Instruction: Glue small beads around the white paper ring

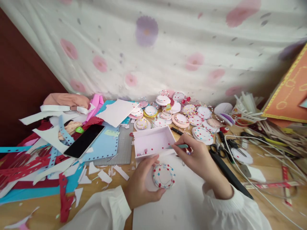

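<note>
My left hand is curled around a round white paper piece, thumb and fingers at its edge. Small red and blue pieces ring its raised centre. Pinched in my right hand is a slim teal tool, seemingly tweezers, its tip pointing left at the right end of an open white box. A few tiny red pieces lie inside this box. Under both hands is a white sheet.
Several decorated paper rounds crowd the back. Paper scraps, a phone and a grey cutting mat lie left. Scissors, a white cable and a tub of white sticks are right. A floral curtain hangs behind.
</note>
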A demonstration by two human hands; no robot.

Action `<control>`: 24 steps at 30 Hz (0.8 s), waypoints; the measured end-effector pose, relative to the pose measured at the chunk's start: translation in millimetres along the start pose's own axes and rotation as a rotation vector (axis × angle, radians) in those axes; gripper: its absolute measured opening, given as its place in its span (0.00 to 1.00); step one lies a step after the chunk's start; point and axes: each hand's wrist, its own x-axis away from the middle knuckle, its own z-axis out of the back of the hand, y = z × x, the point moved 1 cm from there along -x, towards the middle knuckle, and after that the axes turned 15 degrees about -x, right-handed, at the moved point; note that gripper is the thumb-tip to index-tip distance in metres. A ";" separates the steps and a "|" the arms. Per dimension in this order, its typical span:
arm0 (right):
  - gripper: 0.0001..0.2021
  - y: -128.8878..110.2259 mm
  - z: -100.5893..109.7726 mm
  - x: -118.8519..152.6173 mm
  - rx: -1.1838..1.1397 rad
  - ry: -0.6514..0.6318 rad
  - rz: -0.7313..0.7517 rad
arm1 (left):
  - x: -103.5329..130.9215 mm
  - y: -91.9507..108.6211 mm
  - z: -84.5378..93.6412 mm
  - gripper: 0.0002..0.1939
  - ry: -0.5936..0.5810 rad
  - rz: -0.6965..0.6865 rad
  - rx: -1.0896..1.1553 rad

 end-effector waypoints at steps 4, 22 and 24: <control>0.05 -8.7 12.7 7.7 0.051 -0.226 -0.011 | 0.9 -0.2 -0.5 0.42 -0.041 0.148 0.110; 0.04 -2.2 21.1 7.5 0.390 -0.301 -0.188 | 4.5 3.3 -1.8 0.21 -0.101 0.229 0.072; 0.05 -0.9 18.0 8.7 0.427 -0.328 -0.242 | 4.3 3.4 -1.6 0.20 -0.101 0.244 0.065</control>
